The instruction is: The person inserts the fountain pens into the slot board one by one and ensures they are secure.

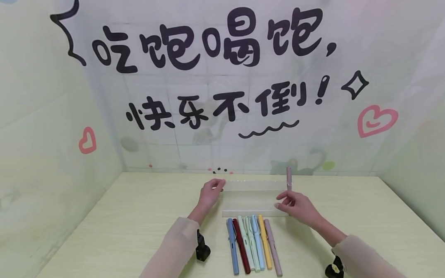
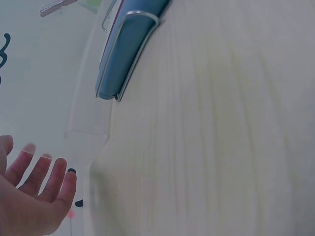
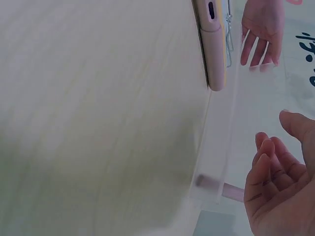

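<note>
A clear plastic pen rack (image 1: 253,212) lies on the table, with one mauve pen (image 1: 289,177) across its right end. My left hand (image 1: 210,192) is at the rack's upper left corner. Its fingers stretch forward, and in the left wrist view the fingertips (image 2: 28,149) meet the clear edge. Over the right front of the rack is my right hand (image 1: 298,205). In the right wrist view its fingers (image 3: 265,167) bend loosely, and the thumb stands apart from them with nothing between. Behind those fingers shows part of the racked pen (image 3: 232,191).
In front of the rack several capped pens lie side by side, from a blue pen (image 1: 232,246) and dark red pen (image 1: 241,246) to a yellow pen (image 1: 265,245) and a mauve pen (image 1: 273,248). A printed cloth backdrop (image 1: 215,151) stands behind the table (image 1: 111,235).
</note>
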Tool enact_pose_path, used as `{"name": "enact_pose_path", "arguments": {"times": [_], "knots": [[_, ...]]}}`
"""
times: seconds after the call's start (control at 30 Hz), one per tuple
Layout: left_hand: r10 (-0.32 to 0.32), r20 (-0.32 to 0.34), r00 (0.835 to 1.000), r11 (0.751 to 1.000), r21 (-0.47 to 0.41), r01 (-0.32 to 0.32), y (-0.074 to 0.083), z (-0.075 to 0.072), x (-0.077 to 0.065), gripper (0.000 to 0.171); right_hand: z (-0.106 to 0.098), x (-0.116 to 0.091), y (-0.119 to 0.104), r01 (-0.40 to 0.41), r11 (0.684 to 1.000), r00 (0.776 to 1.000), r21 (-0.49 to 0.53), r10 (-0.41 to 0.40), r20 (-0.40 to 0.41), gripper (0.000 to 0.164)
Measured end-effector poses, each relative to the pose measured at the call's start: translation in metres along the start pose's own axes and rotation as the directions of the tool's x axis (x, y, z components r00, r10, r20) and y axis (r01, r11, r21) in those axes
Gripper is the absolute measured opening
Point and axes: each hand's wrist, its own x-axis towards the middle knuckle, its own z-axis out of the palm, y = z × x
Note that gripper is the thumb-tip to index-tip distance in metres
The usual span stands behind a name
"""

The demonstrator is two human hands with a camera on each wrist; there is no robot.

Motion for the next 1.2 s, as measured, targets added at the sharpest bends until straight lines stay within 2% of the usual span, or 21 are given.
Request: {"name": "enact_pose_path", "arguments": {"times": [0.17,0.37,0.63,0.87,1.03,1.2], "knots": [[0.004,0.005,1.000,1.000,-0.005,-0.004,0.000,0.000,0.000,0.034,0.009,-0.003,0.000,0.009,1.000,0.995,0.020,-0.011,0.104,0.024],[0.011,0.003,1.000,1.000,-0.006,-0.011,0.000,0.000,0.000,0.035,0.017,-0.007,-0.004,-0.003,1.000,0.985,0.023,-0.001,0.170,0.020],[0.011,-0.005,1.000,1.000,-0.004,-0.011,0.001,0.000,0.000,0.032,0.027,-0.008,-0.003,0.007,0.998,0.980,-0.055,0.004,0.198,0.017],[0.008,-0.002,1.000,1.000,-0.004,-0.008,0.001,0.000,-0.001,0.034,0.031,-0.009,-0.005,0.054,0.992,0.973,-0.117,-0.026,0.229,0.027],[0.008,-0.001,1.000,1.000,-0.011,-0.008,0.001,0.000,-0.001,0.033,0.032,-0.010,-0.005,0.079,0.987,0.968,-0.140,-0.042,0.247,0.028],[0.010,-0.003,1.000,1.000,-0.009,-0.010,0.001,0.000,-0.001,0.033,0.031,-0.010,-0.005,0.084,0.989,0.955,-0.119,-0.046,0.292,0.025]]}}
